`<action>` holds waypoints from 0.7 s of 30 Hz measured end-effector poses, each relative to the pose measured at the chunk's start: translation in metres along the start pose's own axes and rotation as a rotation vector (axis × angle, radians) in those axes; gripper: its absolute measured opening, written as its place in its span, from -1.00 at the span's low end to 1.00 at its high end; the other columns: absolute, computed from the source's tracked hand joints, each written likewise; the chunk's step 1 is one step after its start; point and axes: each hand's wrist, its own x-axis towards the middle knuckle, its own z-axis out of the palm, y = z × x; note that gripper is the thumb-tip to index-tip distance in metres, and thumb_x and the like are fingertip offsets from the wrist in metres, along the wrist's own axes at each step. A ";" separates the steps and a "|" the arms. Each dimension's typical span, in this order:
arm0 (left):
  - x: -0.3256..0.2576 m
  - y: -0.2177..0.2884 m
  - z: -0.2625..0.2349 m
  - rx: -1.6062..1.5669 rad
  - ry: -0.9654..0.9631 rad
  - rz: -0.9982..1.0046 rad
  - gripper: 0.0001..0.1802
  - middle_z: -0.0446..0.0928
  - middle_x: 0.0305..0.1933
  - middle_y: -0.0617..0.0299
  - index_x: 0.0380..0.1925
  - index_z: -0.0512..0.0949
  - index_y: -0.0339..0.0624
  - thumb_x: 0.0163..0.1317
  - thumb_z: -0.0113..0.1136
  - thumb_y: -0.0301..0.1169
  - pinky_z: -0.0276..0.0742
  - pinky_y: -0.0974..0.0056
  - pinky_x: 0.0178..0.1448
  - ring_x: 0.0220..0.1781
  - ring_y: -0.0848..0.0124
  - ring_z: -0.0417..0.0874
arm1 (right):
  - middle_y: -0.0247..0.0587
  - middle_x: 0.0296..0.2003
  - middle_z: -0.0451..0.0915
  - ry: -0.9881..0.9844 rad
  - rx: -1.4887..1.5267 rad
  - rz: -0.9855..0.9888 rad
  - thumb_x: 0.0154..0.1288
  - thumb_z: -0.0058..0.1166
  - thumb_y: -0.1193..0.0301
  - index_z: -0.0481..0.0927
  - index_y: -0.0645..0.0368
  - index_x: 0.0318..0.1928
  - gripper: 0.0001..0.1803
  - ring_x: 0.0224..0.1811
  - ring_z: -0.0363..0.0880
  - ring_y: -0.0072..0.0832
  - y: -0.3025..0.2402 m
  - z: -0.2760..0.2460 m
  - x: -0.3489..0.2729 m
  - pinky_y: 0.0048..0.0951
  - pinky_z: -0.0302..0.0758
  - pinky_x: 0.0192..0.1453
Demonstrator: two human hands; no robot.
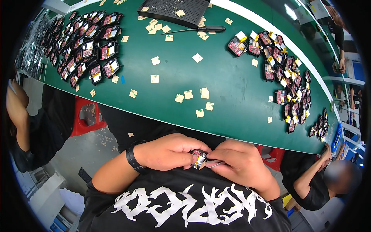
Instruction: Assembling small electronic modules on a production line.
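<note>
My left hand grips a small black electronic module with a red circuit board inside, held close to my chest below the table edge. My right hand pinches thin metal tweezers, whose tip touches the module. A black band sits on my left wrist. Both hands meet over my black printed shirt.
A green table carries a pile of similar modules at the left and another at the right, scattered small tan paper squares, a black screwdriver and a black perforated tray. Other people sit at the left and lower right. A red stool stands underneath.
</note>
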 end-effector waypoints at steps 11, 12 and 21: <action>-0.005 -0.006 0.003 -0.094 0.002 0.053 -0.43 0.60 -0.14 0.16 0.20 0.51 -0.36 0.10 -0.03 -0.60 0.50 0.32 -0.09 -0.22 0.44 0.56 | -0.35 -0.46 0.49 -0.015 -0.107 -0.119 0.02 0.43 0.43 0.74 0.05 -0.05 -0.61 -0.50 0.56 -0.38 0.003 0.010 -0.010 -0.34 0.50 -0.47; -0.005 -0.007 0.002 -0.095 0.004 0.050 -0.43 0.60 -0.14 0.16 0.20 0.51 -0.36 0.10 -0.03 -0.60 0.50 0.32 -0.09 -0.22 0.44 0.56 | -0.35 -0.46 0.49 -0.015 -0.103 -0.119 0.02 0.43 0.43 0.74 0.05 -0.05 -0.61 -0.50 0.56 -0.38 0.004 0.010 -0.010 -0.34 0.50 -0.47; -0.007 -0.012 0.001 0.174 -0.013 0.217 -0.32 0.66 0.02 -0.06 0.18 0.52 -0.34 -0.09 0.00 -0.62 0.54 0.15 0.13 0.05 0.04 0.70 | -0.42 -0.55 0.34 0.044 -0.207 -0.284 0.04 0.41 0.37 0.76 -0.03 -0.06 -0.63 -0.59 0.41 -0.56 0.009 0.015 -0.010 -0.49 0.35 -0.60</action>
